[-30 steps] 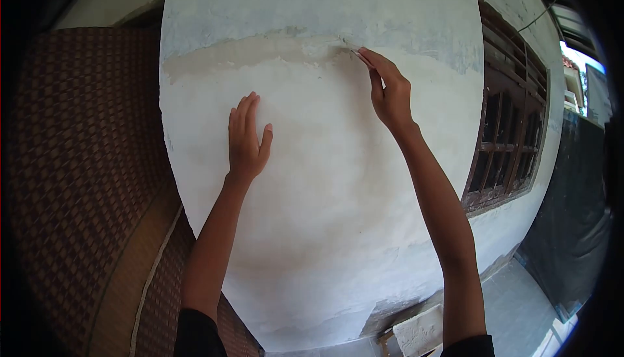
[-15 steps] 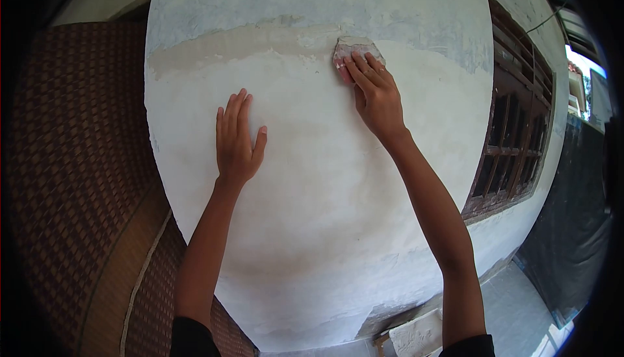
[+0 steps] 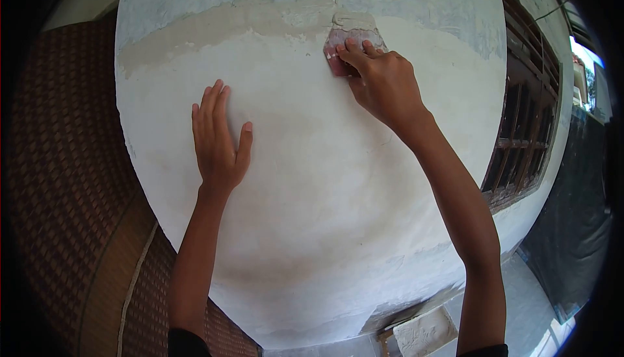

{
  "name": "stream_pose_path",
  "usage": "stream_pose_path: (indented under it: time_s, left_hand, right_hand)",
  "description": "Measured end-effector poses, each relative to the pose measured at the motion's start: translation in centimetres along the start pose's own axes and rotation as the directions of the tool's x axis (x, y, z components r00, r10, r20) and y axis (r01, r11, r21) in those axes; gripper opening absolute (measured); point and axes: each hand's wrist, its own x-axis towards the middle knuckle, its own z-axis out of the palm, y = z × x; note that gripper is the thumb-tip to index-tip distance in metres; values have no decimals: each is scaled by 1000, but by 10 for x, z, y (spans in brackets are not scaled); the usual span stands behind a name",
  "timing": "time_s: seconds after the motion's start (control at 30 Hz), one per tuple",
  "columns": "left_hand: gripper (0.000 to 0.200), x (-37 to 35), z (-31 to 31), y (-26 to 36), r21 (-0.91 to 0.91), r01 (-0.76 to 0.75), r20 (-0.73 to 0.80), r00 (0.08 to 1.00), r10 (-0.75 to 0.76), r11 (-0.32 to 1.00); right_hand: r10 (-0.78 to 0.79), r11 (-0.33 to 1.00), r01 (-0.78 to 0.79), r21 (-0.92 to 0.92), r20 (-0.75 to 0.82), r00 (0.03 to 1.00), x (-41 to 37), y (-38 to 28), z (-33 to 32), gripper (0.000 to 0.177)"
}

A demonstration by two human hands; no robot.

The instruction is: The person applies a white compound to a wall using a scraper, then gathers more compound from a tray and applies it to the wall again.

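My right hand (image 3: 387, 84) grips a putty knife (image 3: 342, 45) with a reddish, paste-smeared blade. Wet putty (image 3: 357, 20) sits along the blade's upper edge, against the wall. To the left, my left hand (image 3: 218, 139) rests flat on the white wall (image 3: 292, 155), fingers stretched upward and thumb apart, holding nothing. A damp beige band of fresh putty (image 3: 195, 29) runs across the wall left of the blade. Above it the surface is bluish and rough; below, it is whiter and smoother. My fingers cover the lower part of the putty knife.
A tray of putty (image 3: 426, 332) stands on the floor (image 3: 520, 298) at the wall's foot. A brown barred window (image 3: 520, 129) is at right, with a dark sheet (image 3: 565, 220) beyond it. A woven brown panel (image 3: 71, 142) borders the left side.
My right hand has turned, tilting the putty knife so more of its blade and putty show. The view has shifted slightly; my left hand stays flat on the wall.
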Motion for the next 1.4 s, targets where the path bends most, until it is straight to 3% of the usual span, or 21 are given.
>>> stream_pose_path:
  time_s: [0.23,0.43,0.53,0.6,0.73,0.8,0.93,0.97,1.0,1.07,1.17,1.3,1.4]
  left_hand:
    - [59,0,0,1,-10,5,4,1000,-5,1000]
    - [61,0,1,0,11,-4,-5,1000,4,1000]
    - [59,-1,0,1,-14,4,9,1000,-4,1000]
    - [61,0,0,3,13,8,16,1000,-8,1000]
    - [61,0,0,3,4,3,14,1000,-3,1000]
    - [61,0,0,2,-10,6,16,1000,-5,1000]
    - [62,-2,1,1,2,14,24,1000,-14,1000]
    - [62,-2,0,2,3,9,24,1000,-9,1000]
    - [62,-1,0,2,3,2,21,1000,-2,1000]
    - [62,-1,1,1,7,4,23,1000,-4,1000]
    - [62,-1,1,0,7,-1,22,1000,0,1000]
    - [62,-1,1,0,7,-7,19,1000,7,1000]
    - [62,-2,1,-1,12,-14,16,1000,13,1000]
  right_hand:
    - [20,993,-30,115,86,996,0,6,-14,29]
    - [6,994,-38,101,297,955,-6,-2,-39,31]
    - [77,980,-134,147,344,936,-22,-14,-57,30]
    - [18,961,-20,277,9,1000,-29,-14,-59,26]
    - [20,946,-10,325,-28,999,-17,-12,-62,27]
    - [162,885,-98,455,-103,981,-2,2,-62,32]
    - [519,589,-448,673,110,848,34,43,-85,49]
    - [554,472,-408,781,97,827,42,47,-81,48]
    - [503,462,-360,810,95,859,45,77,-64,38]
    - [532,440,-460,772,188,825,53,89,-57,31]
    - [469,496,-445,746,201,860,59,90,-42,36]
    - [423,466,-403,787,202,883,65,86,-33,43]
    - [316,557,-376,740,230,921,73,92,-27,46]
